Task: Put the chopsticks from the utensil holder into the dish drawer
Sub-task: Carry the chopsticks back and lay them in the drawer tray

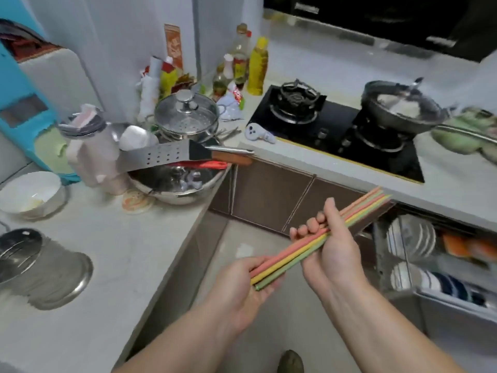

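A bundle of several coloured chopsticks (pixel 360 211), pink, yellow and green, lies slanted in the air over the floor between both my hands. My left hand (pixel 242 286) cups their near ends from below. My right hand (pixel 330 249) wraps around their middle, fingers curled over them. Their far tips point up and right toward the open dish drawer (pixel 435 300) under the stove counter, which holds upright plates (pixel 414 238) and bowls. A perforated metal utensil holder (pixel 21 254) stands at the left edge on the counter.
The L-shaped counter (pixel 121 251) carries a white bowl (pixel 29 195), a steel basin with a cleaver and utensils (pixel 177 181), a lidded pot (pixel 187 117), bottles and a jug. A gas stove (pixel 336 130) bears a wok (pixel 403 109). Brown cabinet doors (pixel 269 195) sit below.
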